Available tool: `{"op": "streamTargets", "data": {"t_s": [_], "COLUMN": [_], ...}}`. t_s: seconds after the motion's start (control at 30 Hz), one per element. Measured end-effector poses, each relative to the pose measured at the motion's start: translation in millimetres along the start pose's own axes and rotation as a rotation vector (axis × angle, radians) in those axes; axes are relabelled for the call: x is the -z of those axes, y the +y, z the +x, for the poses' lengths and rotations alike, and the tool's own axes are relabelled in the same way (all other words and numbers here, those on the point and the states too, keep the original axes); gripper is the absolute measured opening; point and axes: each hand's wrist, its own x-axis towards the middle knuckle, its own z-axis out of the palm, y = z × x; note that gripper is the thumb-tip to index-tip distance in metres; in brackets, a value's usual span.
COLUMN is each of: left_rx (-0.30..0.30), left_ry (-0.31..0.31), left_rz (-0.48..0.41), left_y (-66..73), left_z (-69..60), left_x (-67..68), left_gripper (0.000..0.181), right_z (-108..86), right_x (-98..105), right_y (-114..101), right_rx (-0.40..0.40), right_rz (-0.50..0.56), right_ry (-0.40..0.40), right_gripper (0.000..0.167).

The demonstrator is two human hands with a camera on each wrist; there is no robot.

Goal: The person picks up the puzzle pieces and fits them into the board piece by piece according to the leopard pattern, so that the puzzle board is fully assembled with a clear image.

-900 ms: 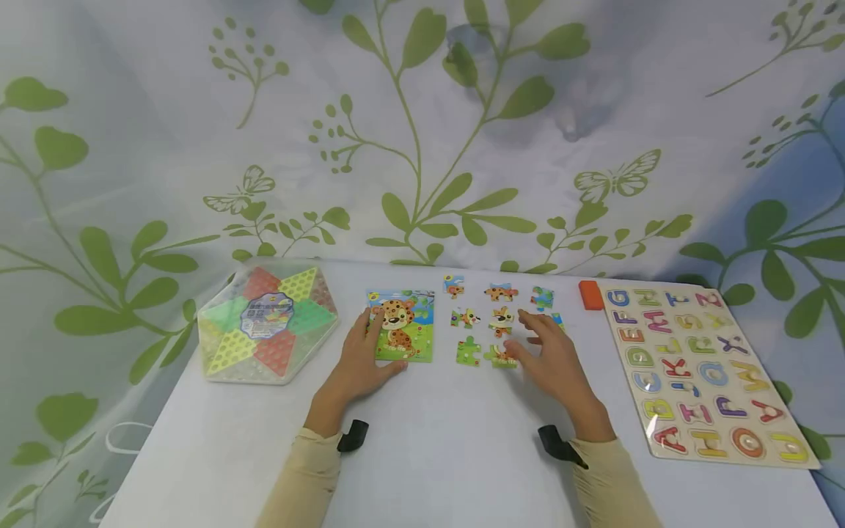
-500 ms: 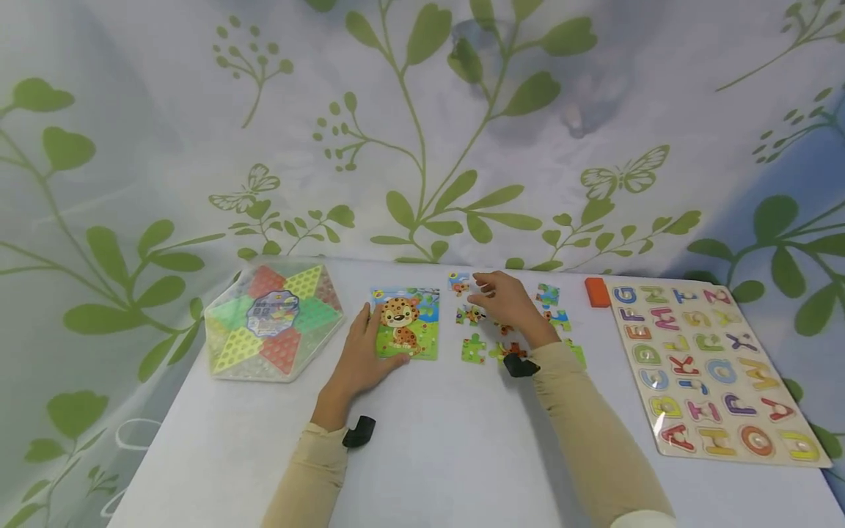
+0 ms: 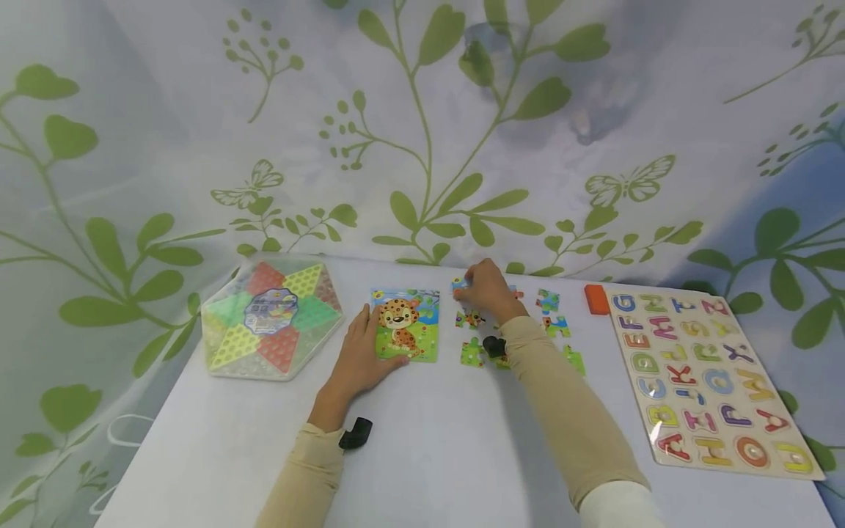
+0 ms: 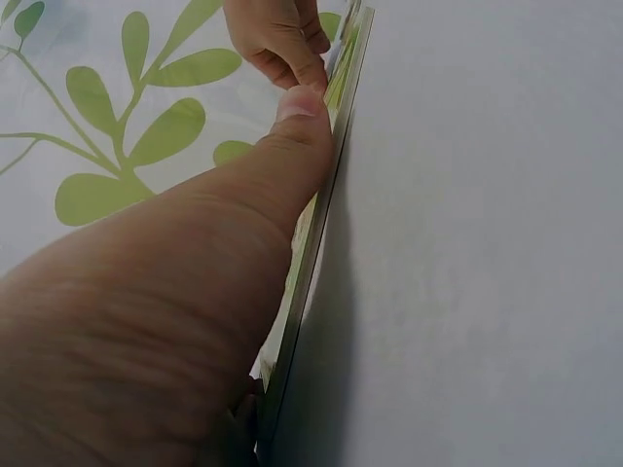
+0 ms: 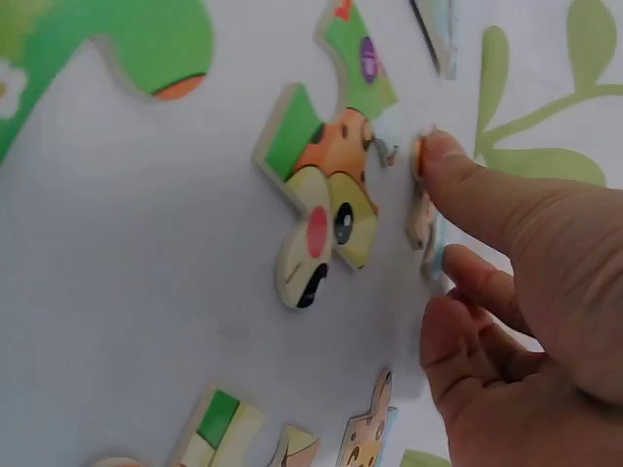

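Note:
My left hand (image 3: 359,359) rests at the left side of a square leopard picture board (image 3: 422,346), fingers fairly straight over its left edge, thumb along its lower edge. In the left wrist view the thumb (image 4: 263,175) lies against the board's thin edge (image 4: 310,248). My right hand (image 3: 490,287) is over the loose pieces, pinching the top-left jigsaw piece (image 3: 458,284) between thumb and fingers. The right wrist view shows that jigsaw piece (image 5: 422,219) nearly edge-on, beside a piece with an eye and nose (image 5: 331,209). The right hand and wrist partly hide the middle pieces.
Several more jigsaw pieces (image 3: 556,326) lie in loose rows right of the board. A hexagonal Chinese checkers box (image 3: 271,319) stands on the left. An orange block (image 3: 597,299) and a wooden alphabet board (image 3: 716,381) are on the right. A patterned curtain (image 3: 422,132) hangs behind.
My right hand has moved left and up from the right-hand pieces to the top-left piece, and its fingers have closed there. The left hand stays on the leopard board.

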Motion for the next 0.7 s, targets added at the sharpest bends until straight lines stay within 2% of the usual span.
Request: {"op": "streamTargets", "data": {"t_s": [0.1, 0.27, 0.4, 0.5, 0.7], "left_rx": [-0.002, 0.002, 0.008, 0.0, 0.012], "left_ry": [0.003, -0.017, -0.024, -0.014, -0.013], "left_rz": [0.027, 0.018, 0.011, 0.017, 0.053], "left_y": [-3.6, -4.6, -3.2, -3.0, -4.1], "left_z": [-0.3, 0.5, -1.3, -3.4, -1.4], "left_x": [0.0, -0.3, -3.5, -5.4, -4.8], "left_gripper": [0.117, 0.117, 0.116, 0.116, 0.118], "right_z": [0.1, -2.9, -4.8, -5.9, -6.8], "right_x": [-1.7, -1.7, -4.7, -5.6, -5.9], "right_y": [-3.4, -3.7, 1.3, 2.5, -6.4], "right_rx": [-0.01, -0.025, -0.045, -0.062, -0.031], "right_rz": [0.009, -0.005, 0.012, 0.077, 0.261], "right_ry": [-0.012, -0.046, -0.052, -0.035, 0.077], "right_gripper": [0.047, 0.063, 0.064, 0.056, 0.03]}}
